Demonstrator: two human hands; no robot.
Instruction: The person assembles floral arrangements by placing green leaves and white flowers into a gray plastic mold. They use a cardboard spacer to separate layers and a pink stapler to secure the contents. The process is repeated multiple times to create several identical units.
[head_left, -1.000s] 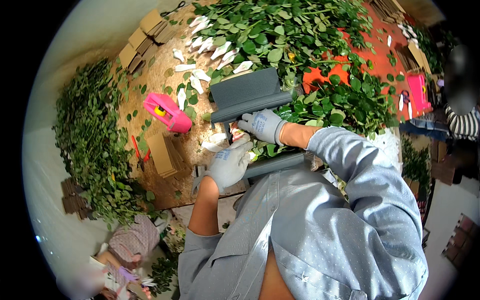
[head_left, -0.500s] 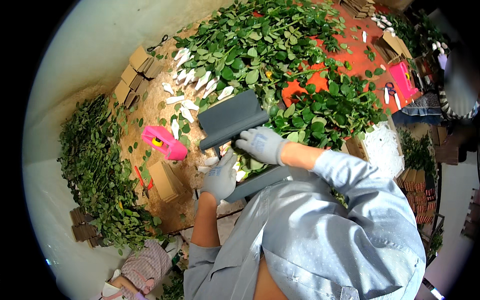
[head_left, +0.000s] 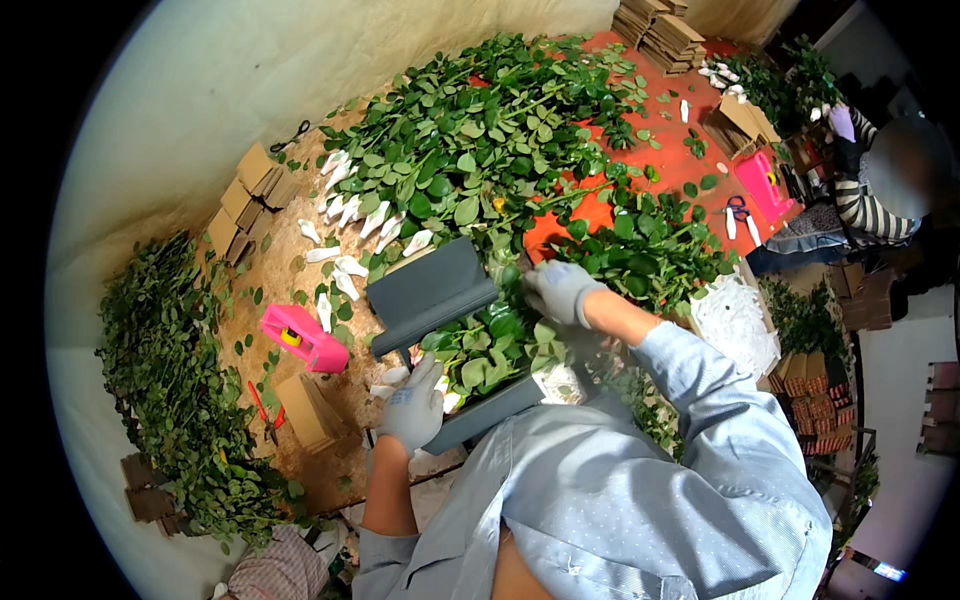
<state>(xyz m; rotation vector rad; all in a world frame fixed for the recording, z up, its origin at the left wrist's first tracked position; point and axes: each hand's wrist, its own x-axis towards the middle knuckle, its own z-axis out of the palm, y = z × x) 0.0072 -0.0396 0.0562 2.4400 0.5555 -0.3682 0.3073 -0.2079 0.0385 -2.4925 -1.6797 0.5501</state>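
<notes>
A dark grey trough-like stand (head_left: pixel 430 290) sits at the table's near edge, with a bunch of leafy green rose stems (head_left: pixel 485 350) lying in it. Pale flower heads (head_left: pixel 447 398) show at its left end. There my left hand (head_left: pixel 412 408), in a grey work glove, rests with fingers stretched up against the blooms' ends. Farther right, my gloved right hand (head_left: pixel 560 292) is over the leaves at the stand's right end. Its fingers are curled, and whatever lies within them is hidden.
A pink tape dispenser (head_left: pixel 304 338), red-handled pruners (head_left: pixel 266 412) and folded cardboard (head_left: pixel 311 412) lie left. White-wrapped buds (head_left: pixel 345 275) are scattered beyond. Rose foliage (head_left: pixel 480 140) heaps the far table. White scraps (head_left: pixel 735 325) fill a box at right. Another person (head_left: pixel 880 190) works far right.
My right hand has moved off the stand's upper panel toward the right, exposing the leaves in the trough. My left hand stays at the flower end. The whole view has shifted slightly.
</notes>
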